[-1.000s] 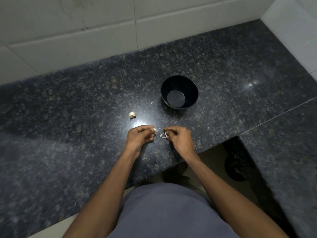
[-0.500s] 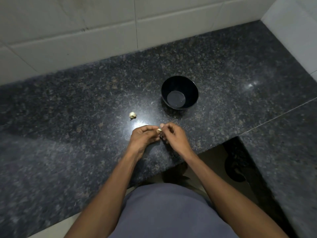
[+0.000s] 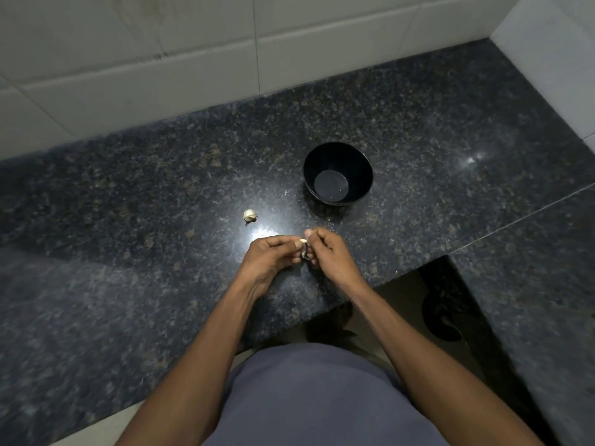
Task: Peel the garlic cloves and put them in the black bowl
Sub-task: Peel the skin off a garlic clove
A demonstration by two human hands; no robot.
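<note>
Pinching a small garlic clove (image 3: 302,241) between them, both hands meet just above the near part of the dark speckled desk (image 3: 128,252). The left hand (image 3: 269,257) has its fingers curled, the pale clove showing at its fingertips. The right hand (image 3: 328,252) comes in from the right with fingers curled as well, its thumb and fingertips touching the same clove and a bit of loose skin (image 3: 304,252) that hangs beneath it. Whether the clove is fully peeled cannot be told. A second garlic clove (image 3: 250,215) lies on the desk to the far left of the hands, apart from them. The black bowl (image 3: 338,173) stands upright farther back and slightly right, with nothing visible inside. White wall tiles (image 3: 193,59) rise behind the desk.
</note>
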